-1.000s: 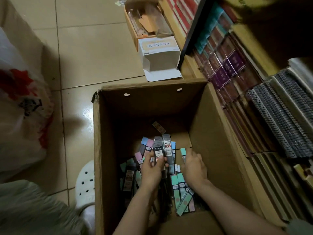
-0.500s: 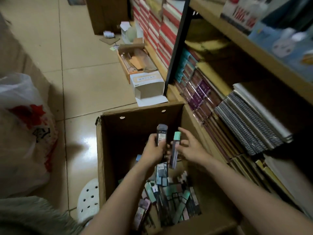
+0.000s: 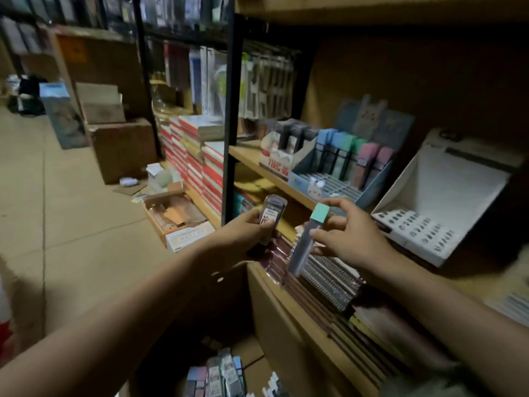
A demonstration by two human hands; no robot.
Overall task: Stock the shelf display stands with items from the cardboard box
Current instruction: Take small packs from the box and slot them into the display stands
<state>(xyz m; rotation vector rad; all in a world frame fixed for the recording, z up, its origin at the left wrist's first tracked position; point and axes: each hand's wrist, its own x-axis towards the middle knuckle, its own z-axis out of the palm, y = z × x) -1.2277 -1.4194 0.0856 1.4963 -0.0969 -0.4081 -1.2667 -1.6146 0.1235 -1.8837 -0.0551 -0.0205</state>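
Note:
My left hand (image 3: 246, 236) grips a clear grey lead case with a red-and-white label (image 3: 271, 217). My right hand (image 3: 343, 239) pinches a slim grey case with a mint-green cap (image 3: 307, 239), tilted. Both are raised in front of the wooden shelf (image 3: 257, 159). On that shelf stands a blue display stand (image 3: 357, 193) with a back row of blue, green and pink-capped cases, a red-and-white stand (image 3: 276, 159) with dark cases, and a white stand (image 3: 429, 216) with open slots. The cardboard box (image 3: 274, 310) sits below, with several cases (image 3: 220, 373) inside.
Spiral notebooks (image 3: 326, 279) and books fill the lower shelf beside the box. Stacked red-and-white books (image 3: 206, 164) stand left of a black upright post (image 3: 232, 110). Small open boxes (image 3: 174, 216) and cartons (image 3: 123, 147) lie on the tiled floor.
Both hands rose out of the box, each holding a case, and the view lifted from the box up to the shelf with its display stands.

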